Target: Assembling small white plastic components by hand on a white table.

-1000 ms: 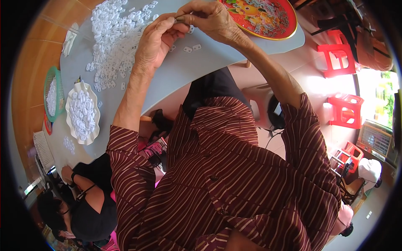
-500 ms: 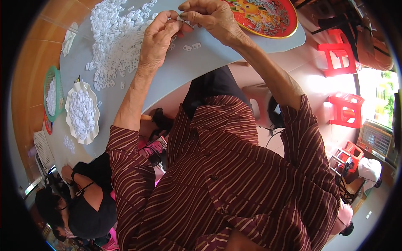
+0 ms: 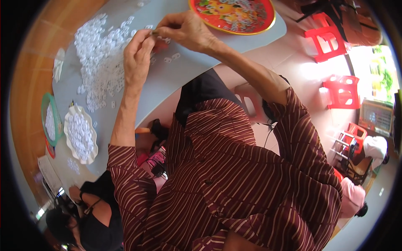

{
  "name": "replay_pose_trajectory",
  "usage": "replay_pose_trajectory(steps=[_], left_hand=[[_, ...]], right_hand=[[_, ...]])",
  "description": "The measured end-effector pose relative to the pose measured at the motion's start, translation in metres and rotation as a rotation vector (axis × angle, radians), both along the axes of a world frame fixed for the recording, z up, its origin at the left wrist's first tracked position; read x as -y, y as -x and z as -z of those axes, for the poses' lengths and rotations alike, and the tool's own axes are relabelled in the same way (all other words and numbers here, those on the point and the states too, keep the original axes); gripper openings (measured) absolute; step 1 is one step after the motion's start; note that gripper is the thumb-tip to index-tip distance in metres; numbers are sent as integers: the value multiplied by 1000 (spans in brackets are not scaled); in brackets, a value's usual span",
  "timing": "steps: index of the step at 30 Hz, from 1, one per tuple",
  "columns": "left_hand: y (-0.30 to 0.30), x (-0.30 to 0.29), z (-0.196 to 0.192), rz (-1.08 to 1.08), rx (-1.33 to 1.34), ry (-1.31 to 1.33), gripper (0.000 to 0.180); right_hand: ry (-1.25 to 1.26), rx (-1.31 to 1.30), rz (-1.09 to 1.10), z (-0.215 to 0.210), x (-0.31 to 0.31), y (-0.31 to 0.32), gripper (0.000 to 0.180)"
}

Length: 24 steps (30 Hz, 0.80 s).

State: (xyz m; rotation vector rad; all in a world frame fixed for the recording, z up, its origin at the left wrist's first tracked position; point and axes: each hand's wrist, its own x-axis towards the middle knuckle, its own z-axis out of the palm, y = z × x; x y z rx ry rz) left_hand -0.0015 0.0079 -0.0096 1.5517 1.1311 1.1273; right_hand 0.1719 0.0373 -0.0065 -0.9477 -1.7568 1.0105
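Note:
My left hand (image 3: 137,60) and my right hand (image 3: 188,33) meet fingertip to fingertip above the grey table (image 3: 167,83). Both are closed in a pinch, and whatever lies between the fingers is too small to make out. Beneath and left of them spreads a big heap of small white plastic pieces (image 3: 94,52), each with holes through it. A few loose white pieces (image 3: 171,57) lie just right of my left hand. Beyond my right hand sits a round red tray (image 3: 268,26) with a gold rim, strewn with small thin silvery pieces (image 3: 247,12).
At the left a scalloped white dish (image 3: 94,146) and a green basket (image 3: 58,125) hold more white pieces. A person in black (image 3: 100,221) sits at the lower left. Red plastic stools (image 3: 341,92) stand on the tiled floor to the right, with other people farther off.
The view has shifted, so the table and tray appear farther left. My hands stay together, and the right fingers have come down closer onto the left fingertips.

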Motion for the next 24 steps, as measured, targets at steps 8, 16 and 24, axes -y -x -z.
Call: replay_pose_trajectory(steps=[8,16,24], left_hand=[[-5,4,-15,24,-181,-32,17],[-2,0,-5,25,181,89,15],[-4,1,-3,-25,205,69,18]], right_hand=[[-156,211,22,-16,4,-16,17],[-429,316,149,-26,-40,-99,16],[-291,735,3,-49,-26,-96,20]])
